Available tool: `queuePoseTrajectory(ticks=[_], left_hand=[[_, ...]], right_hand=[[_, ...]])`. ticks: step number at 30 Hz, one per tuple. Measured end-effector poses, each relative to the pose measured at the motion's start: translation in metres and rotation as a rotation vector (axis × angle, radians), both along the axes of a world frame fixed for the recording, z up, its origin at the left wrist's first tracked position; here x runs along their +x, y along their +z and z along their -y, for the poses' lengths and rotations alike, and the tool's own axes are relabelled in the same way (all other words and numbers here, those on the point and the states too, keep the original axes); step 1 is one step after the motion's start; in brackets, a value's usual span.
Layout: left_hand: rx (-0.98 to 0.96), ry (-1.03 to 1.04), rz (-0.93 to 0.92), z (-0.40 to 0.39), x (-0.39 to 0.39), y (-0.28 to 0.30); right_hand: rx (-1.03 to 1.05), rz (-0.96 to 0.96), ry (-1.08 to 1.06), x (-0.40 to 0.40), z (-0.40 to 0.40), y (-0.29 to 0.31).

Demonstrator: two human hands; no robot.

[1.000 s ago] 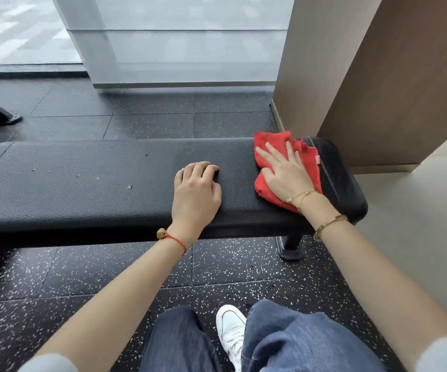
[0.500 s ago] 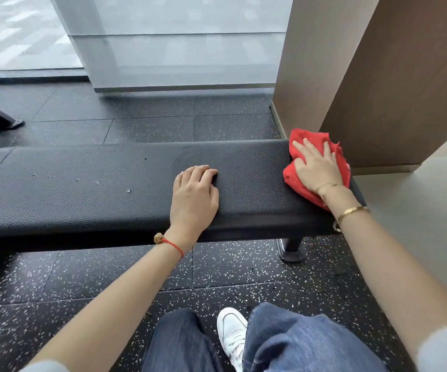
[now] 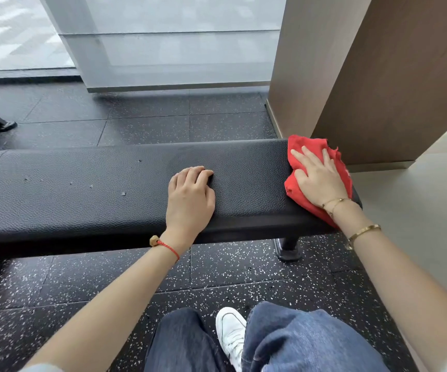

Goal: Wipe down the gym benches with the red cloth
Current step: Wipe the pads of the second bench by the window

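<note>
From the head view, our right hand (image 3: 320, 181) presses the red cloth (image 3: 336, 162) flat, fingers spread, onto the far right end of the black desk (image 3: 82, 189), to rub it clean. Our left hand (image 3: 190, 196) rests mid-desk, fingers curled, holding nothing, likely bracing us. No containers appear.

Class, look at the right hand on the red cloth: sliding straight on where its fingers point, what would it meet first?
The right hand would likely cross the bench's far edge, then meet the brown wall panel; depth is unclear.
</note>
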State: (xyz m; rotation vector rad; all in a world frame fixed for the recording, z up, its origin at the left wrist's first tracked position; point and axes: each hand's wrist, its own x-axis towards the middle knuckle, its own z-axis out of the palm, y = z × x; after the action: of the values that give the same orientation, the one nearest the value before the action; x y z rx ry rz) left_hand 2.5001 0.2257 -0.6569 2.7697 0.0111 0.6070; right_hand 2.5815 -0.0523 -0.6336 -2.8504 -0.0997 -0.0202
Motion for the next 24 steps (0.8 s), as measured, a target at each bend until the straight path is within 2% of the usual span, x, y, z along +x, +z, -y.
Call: queuePoseTrajectory(ticks=[6, 11, 13, 19, 24], left_hand=[[0.010, 0.004, -0.016, 0.001, 0.001, 0.001], [0.002, 0.009, -0.006, -0.001, 0.002, -0.001], [-0.005, 0.003, -0.002, -0.001, 0.001, -0.001], [-0.014, -0.017, -0.005, -0.004, 0.000, -0.002], [-0.017, -0.015, -0.008, -0.003, -0.001, -0.001]], right_hand=[[-0.036, -0.068, -0.043, 0.046, -0.031, 0.013], [0.004, -0.009, 0.204, -0.007, -0.068, 0.008], [0.013, 0.039, 0.242, -0.037, -0.066, 0.003], [0.016, 0.118, 0.036, -0.069, -0.011, -0.004], [0.010, 0.045, -0.156, -0.021, 0.000, 0.001]])
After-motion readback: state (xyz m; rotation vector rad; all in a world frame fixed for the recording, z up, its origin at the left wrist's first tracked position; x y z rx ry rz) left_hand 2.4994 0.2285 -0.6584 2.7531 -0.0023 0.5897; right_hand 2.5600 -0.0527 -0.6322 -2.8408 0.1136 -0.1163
